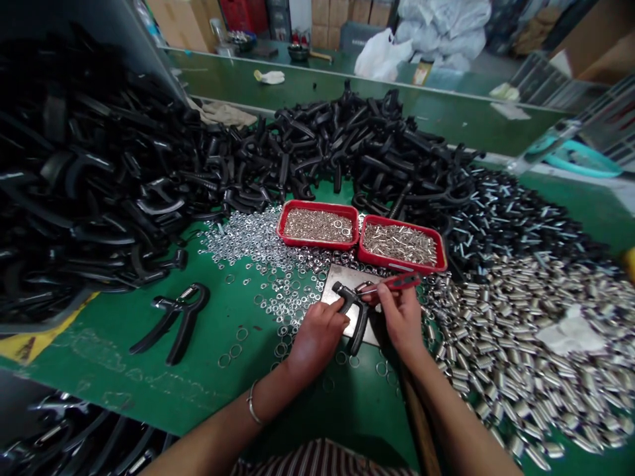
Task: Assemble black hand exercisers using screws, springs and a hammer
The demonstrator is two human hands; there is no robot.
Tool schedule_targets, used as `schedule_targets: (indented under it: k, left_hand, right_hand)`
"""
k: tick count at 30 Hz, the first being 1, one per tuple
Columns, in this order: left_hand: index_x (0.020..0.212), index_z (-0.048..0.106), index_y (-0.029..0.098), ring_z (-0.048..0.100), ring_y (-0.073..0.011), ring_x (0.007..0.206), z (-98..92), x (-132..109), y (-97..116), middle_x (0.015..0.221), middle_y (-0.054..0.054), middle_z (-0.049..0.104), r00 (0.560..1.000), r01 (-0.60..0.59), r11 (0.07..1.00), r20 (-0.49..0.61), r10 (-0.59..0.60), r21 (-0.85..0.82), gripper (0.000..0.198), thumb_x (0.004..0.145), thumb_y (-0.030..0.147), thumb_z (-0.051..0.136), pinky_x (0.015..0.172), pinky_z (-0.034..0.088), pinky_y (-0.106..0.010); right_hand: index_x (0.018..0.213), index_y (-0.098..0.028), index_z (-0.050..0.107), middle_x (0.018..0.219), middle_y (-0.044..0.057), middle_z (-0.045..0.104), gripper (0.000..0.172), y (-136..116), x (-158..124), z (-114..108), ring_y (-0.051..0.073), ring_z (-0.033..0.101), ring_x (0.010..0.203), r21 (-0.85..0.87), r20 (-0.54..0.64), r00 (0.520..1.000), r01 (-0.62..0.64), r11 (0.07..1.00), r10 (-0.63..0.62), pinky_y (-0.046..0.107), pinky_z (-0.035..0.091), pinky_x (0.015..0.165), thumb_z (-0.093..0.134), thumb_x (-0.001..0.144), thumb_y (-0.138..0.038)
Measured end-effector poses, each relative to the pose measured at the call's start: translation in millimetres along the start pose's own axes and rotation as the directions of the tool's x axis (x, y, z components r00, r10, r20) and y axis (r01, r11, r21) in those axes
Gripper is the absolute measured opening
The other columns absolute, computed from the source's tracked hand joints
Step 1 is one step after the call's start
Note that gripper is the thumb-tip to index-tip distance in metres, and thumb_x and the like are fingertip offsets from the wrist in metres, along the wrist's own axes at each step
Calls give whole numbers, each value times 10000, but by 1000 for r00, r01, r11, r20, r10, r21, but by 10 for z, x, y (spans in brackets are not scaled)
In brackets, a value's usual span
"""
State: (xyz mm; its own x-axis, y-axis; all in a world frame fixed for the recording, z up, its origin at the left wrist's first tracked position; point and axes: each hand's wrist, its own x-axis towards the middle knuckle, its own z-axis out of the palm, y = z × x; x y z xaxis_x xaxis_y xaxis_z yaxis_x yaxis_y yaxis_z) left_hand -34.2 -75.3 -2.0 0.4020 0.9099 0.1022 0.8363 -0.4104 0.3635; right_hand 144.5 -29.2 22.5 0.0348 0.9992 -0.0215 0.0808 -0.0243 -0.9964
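Note:
My left hand [317, 330] is closed around a black plastic hand-grip part [354, 317] and holds it over a small metal plate [342, 281] on the green table. My right hand [399, 314] pinches a red-handled tool [399, 282] whose tip meets the top of the black part. A bracelet sits on my left wrist.
Two red trays [317, 211] [401, 261] of small metal pieces stand just beyond my hands. Silver rings [258, 264] lie scattered left, metal springs [520, 330] heap right. Big piles of black handles [99, 178] fill the left and back. One assembled hand gripper [176, 317] lies at left.

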Motion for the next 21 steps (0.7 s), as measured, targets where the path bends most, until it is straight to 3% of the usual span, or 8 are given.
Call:
schedule_targets:
  k: [13, 16, 21]
  left_hand:
    - [915, 644, 193, 532, -249, 988, -78, 2, 55, 1374, -72, 559, 999, 35, 998, -12, -36, -42, 183, 969, 191, 469, 878, 432, -436]
    - [897, 641, 196, 534, -245, 976, -77, 7, 52, 1370, -59, 566, 999, 37, 998, -9, -38, -42, 199, 977, 203, 459, 872, 432, -432]
    - [892, 640, 190, 548, -241, 983, -87, 9, 52, 1364, -74, 570, 1000, 13, 1000, -6, -14, -16, 201, 981, 215, 461, 858, 436, -422]
  right_hand:
    - [1022, -277, 516, 958, 56, 726, 172, 18, -42, -37, 241, 702, 784, -57, 4, 999, 42, 997, -42, 420, 566, 780, 560, 949, -426]
    - [1020, -260, 556, 933, 68, 711, 169, 14, -65, -51, 248, 686, 829, -259, 32, 992, 129, 957, -125, 417, 537, 819, 526, 964, -416]
    - [999, -207, 605, 951, 113, 688, 264, 5, -62, -32, 270, 663, 893, -554, 156, 954, 298, 777, -255, 408, 506, 841, 466, 977, -431]
